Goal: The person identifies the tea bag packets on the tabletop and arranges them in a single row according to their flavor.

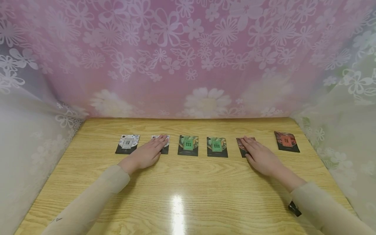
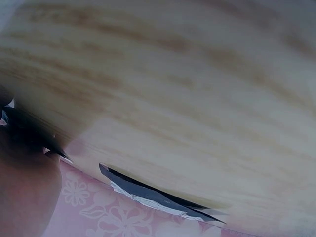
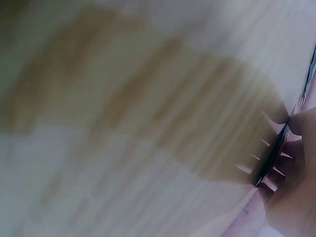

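My left hand (image 1: 148,153) rests with straight fingers on a white-and-black packet (image 1: 165,150), covering most of it. My right hand (image 1: 262,158) lies flat over a red-and-black packet (image 1: 242,148), its fingers across the right part and the left edge showing. In the right wrist view the fingers and thumb spread over the dark packet (image 3: 271,160) at table level. Left of my left hand lies another white-and-black packet (image 1: 127,144). Between the hands are two packets with green labels, one nearer the left (image 1: 188,145) and one nearer the right (image 1: 217,147).
A second red-and-black packet (image 1: 287,141) lies slightly turned at the far right of the row. The wooden table (image 1: 205,192) ends at a pink flowered curtain (image 1: 188,65) behind, with pale cloth at both sides. A small black object (image 1: 294,209) sits by the right sleeve.
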`<state>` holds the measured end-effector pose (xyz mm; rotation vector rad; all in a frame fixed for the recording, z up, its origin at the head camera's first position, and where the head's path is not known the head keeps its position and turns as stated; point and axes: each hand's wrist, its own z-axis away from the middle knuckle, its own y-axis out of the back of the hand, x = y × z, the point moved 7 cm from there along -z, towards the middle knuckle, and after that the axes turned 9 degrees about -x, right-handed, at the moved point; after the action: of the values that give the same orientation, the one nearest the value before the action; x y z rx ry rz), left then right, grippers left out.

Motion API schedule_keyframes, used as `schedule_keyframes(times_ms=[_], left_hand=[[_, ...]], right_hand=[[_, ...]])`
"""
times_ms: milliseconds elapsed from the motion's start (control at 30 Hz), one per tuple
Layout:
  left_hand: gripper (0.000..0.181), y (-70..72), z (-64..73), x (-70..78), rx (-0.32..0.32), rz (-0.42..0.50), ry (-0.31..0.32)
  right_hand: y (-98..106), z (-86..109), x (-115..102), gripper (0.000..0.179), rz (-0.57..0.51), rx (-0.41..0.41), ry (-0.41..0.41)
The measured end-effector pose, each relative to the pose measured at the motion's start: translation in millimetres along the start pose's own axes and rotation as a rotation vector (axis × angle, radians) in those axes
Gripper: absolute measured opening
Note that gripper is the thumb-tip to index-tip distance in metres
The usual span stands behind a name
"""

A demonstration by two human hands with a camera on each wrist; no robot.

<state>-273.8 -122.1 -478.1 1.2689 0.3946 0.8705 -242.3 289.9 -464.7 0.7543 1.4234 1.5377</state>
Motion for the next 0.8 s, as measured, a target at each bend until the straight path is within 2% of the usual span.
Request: schedule_keyframes(times_ms=[267, 533, 700, 800], left_hand=[[0.062, -1.4, -0.4, -0.8, -0.007, -0.001, -0.001], [0.062, -1.0, -0.1, -0.1, -0.006, 0.001, -0.005], [0.062, -1.6, -0.5, -1.0, -0.008, 0.004, -0.002], [0.062, -1.7, -0.7, -1.2, -0.006, 0.002, -0.003]], right_hand=[[0.6, 2.5, -3.8, 0.062, 0.012, 0.018, 0.002], [8.9, 3.3, -2.1, 0.064, -0.025, 0.063, -0.003], [19.6, 8.1, 18.3, 0.064, -0.032, 0.098, -0.035], [23.4, 14.5, 38.2, 0.065, -0.047, 0.085, -0.08]])
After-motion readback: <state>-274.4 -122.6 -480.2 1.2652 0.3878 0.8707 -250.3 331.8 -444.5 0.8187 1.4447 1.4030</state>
